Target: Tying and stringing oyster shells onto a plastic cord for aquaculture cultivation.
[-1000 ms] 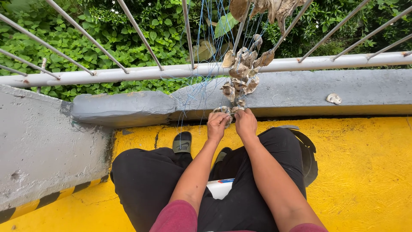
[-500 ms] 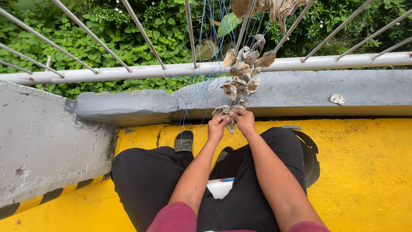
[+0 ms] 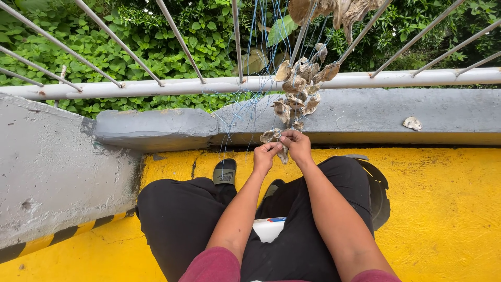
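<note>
Left hand (image 3: 265, 156), centre of frame: fingers pinched together on the lowest oyster shell (image 3: 282, 152) of a hanging shell string (image 3: 296, 91). Right hand (image 3: 297, 146), just beside it and touching the same cluster: fingers closed over the shell and the thin blue line (image 3: 250, 78) that carries it. Whether either hand grips the line itself or only the shell, I cannot tell

Handling, as judged: the shells look light singly, stiff, rough and sharp at the rim, brittle at thin edges; the line looks soft, slack and prone to tangling. Best taken hold of by the flat faces of a shell, or by the line just above it, not by the rim

The string rises from the hands to upper centre, past the white rail (image 3: 156, 87) and its slanted bars. A loose shell (image 3: 412, 123) lies on the grey concrete kerb (image 3: 156, 128), right of centre, well apart from the hands

Packages: one white container (image 3: 269, 230) with a blue and red edge strip sits between the knees, lower centre, mostly hidden. Markings: black and yellow hazard stripe (image 3: 62, 237) at lower left; yellow painted floor (image 3: 443, 209). A black sandal (image 3: 224, 172) shows left of the hands
</note>
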